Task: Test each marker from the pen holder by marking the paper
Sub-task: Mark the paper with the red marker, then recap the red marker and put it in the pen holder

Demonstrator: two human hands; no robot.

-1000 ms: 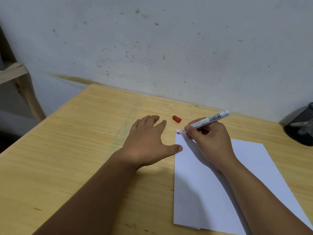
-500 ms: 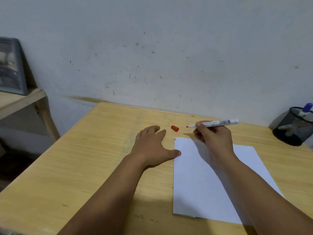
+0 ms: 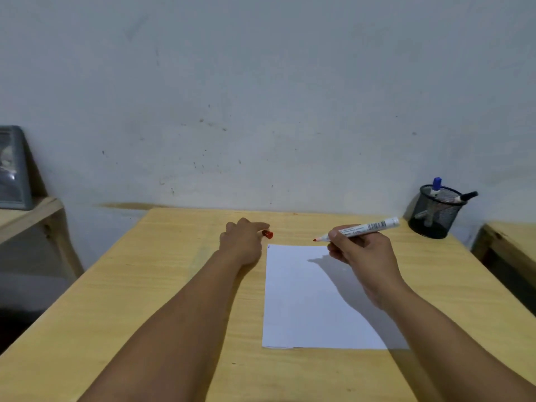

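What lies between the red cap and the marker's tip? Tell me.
Only bare table in the head view: the red cap sits at the left hand's fingertips, the marker's tip points toward it, and the paper lies just nearer the camera.

Soft, even, rather dim indoor light with a cool bluish cast on the wall (image 3: pixel 261 82). No glare anywhere. Clear grey shadow of the right hand (image 3: pixel 362 256) and its marker (image 3: pixel 359 229) thrown down-left onto the paper (image 3: pixel 295 300), so lit from the upper right (lamp itself out of view). Wide-angle bending at the edges: tabletop (image 3: pixel 145 285) sides splayed outward. Slightly smeared detail throughout, softest at the mesh pen holder (image 3: pixel 435 216) and the left hand (image 3: pixel 243 242).
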